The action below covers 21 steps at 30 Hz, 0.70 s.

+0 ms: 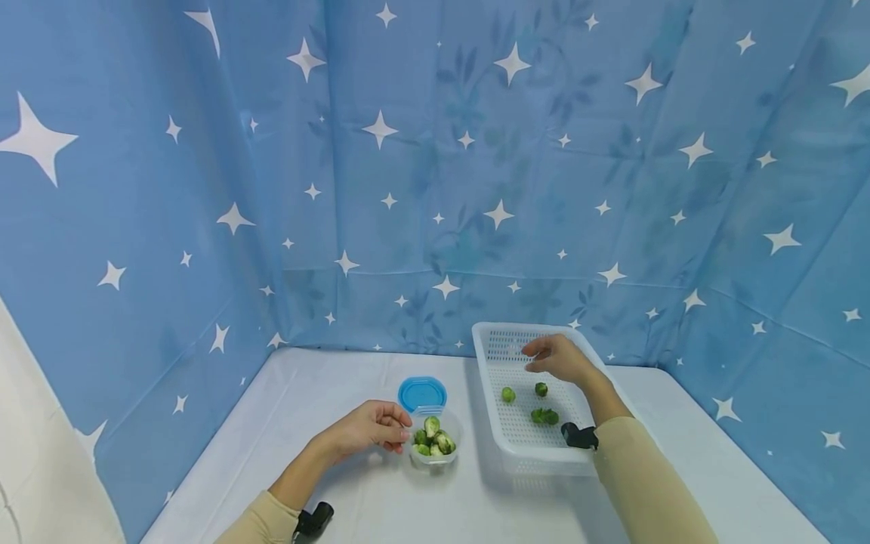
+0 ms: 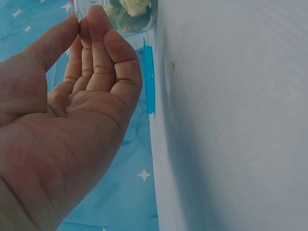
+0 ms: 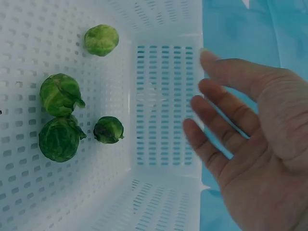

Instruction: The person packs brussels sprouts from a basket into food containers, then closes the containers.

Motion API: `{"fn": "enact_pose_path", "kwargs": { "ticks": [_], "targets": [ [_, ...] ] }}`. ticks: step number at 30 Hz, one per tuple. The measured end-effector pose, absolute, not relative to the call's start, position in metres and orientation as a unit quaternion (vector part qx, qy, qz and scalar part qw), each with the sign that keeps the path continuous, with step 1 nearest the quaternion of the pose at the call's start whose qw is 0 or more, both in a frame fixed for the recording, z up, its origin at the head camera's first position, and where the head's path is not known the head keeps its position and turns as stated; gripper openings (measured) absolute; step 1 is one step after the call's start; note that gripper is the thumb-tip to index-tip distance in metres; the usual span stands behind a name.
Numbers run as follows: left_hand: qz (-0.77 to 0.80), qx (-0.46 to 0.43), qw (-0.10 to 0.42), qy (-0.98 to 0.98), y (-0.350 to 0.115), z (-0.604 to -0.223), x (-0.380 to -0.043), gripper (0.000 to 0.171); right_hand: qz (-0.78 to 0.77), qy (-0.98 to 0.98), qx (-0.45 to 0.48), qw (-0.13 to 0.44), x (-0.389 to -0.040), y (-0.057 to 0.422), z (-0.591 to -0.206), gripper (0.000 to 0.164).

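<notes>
Head view. On the white-covered desk (image 1: pixel 353 499) the left hand (image 1: pixel 367 429) rests its fingertips against the small clear plastic tub (image 1: pixel 435 442), which holds several green Brussels sprouts (image 1: pixel 433 437). A round blue lid (image 1: pixel 422 394) lies just beyond the tub. To the right stands a white perforated plastic basket (image 1: pixel 499 438); four sprouts lie on its floor, among them a pale one (image 1: pixel 507 394) and a darker one (image 1: pixel 541 389). The right hand (image 1: pixel 559 358) hovers over the far half of the basket, its grip loose and holding nothing. Judged from this layout, the transfer of sprouts from tub to basket is under way: four are across and a greater share remains in the tub.

Left wrist view. The left hand (image 2: pixel 72 115) lies palm open, with slightly bent fingers (image 2: pixel 103 53) touching the tub (image 2: pixel 130 17) wall. The grip is not closed round it.

Right wrist view. The right hand (image 3: pixel 255 144) is spread and empty beside the basket (image 3: pixel 163 96) end wall. Four loose sprouts lie in the basket: two large (image 3: pixel 60 94), one small and dark (image 3: pixel 108 130), one pale (image 3: pixel 101 40).
</notes>
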State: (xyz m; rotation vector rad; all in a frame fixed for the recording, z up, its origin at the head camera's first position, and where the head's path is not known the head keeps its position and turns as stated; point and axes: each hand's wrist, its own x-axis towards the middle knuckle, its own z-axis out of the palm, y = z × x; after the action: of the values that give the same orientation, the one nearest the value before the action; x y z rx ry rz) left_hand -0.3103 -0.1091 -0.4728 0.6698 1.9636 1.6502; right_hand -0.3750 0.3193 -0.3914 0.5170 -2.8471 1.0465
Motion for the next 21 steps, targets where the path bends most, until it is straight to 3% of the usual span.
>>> {"fn": "enact_pose_path", "kwargs": {
  "ticks": [12,21],
  "targets": [
    [0.605,0.240,0.234,0.722,-0.1084,-0.4702,-0.3071,0.035,0.311,-0.942,0.092,-0.087,-0.3704,0.3216,-0.3996,0.026],
    [0.606,0.239,0.236,0.721,-0.1082,-0.4707,-0.3067,0.035,0.291,-0.946,0.049,-0.132,-0.3667,0.3204,-0.4018,0.022]
  ]
}}
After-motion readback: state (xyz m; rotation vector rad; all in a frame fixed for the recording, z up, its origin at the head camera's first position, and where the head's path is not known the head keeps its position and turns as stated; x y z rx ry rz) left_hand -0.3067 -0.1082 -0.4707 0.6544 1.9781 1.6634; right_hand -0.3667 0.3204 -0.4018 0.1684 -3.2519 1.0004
